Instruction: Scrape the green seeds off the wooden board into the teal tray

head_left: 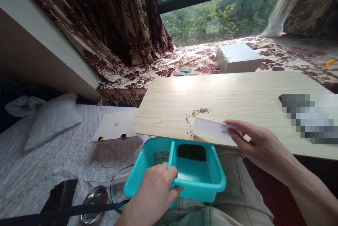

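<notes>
My left hand [155,187] grips the near rim and divider of a turquoise two-compartment bin [220,175], tilted below the table's front edge. Dark green grains [191,152] are heaped at the far end of its right compartment. Pale grains with dark specks [161,156] lie in the left one. My right hand [250,138] pinches a flat white piece of card or plastic [211,129] just above the tabletop. Small greenish grains [200,111] are scattered in a curve beyond and left of that piece, a few close to the edge above the bin.
The light wooden table [237,92] bears a blurred-out object [311,118] on the right. A white box [116,127] and a metal bowl [94,203] rest on the quilted bed at left. Another white box [239,57] stands on the window ledge.
</notes>
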`<action>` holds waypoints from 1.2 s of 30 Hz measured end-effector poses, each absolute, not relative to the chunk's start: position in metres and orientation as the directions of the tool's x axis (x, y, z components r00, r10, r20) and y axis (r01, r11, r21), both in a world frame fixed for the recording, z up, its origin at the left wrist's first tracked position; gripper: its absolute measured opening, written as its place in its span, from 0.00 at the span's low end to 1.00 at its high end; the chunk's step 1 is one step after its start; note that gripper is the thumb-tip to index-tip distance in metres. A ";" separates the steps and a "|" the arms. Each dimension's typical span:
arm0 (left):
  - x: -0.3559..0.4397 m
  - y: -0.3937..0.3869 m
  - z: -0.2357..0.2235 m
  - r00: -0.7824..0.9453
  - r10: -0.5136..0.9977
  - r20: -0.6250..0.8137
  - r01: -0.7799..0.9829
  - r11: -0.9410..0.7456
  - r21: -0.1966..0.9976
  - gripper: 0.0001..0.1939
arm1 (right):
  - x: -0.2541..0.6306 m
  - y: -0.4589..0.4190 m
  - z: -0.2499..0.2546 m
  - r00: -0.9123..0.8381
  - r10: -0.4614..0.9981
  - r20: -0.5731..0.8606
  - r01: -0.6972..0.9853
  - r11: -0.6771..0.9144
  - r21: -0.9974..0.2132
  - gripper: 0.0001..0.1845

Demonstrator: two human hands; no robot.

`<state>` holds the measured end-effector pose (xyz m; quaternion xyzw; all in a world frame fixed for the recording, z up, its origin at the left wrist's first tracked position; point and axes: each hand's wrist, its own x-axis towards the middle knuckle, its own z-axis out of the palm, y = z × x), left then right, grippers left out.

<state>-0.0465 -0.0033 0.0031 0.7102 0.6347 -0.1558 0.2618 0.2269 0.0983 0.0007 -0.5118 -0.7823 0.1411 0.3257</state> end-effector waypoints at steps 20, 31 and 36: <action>-0.047 -0.005 0.002 0.142 0.829 -0.542 0.982 -0.052 0.179 0.03 | 0.222 0.100 0.001 -0.271 0.904 0.330 0.722 0.417 -0.551 0.17; -0.047 -0.004 0.001 0.145 0.828 -0.542 0.983 -0.055 0.178 0.03 | 0.222 0.100 0.001 -0.281 0.903 0.323 0.728 0.421 -0.541 0.17; -0.048 -0.004 0.000 0.148 0.830 -0.538 0.981 -0.056 0.183 0.03 | 0.224 0.100 0.001 -0.250 0.907 0.338 0.727 0.406 -0.553 0.17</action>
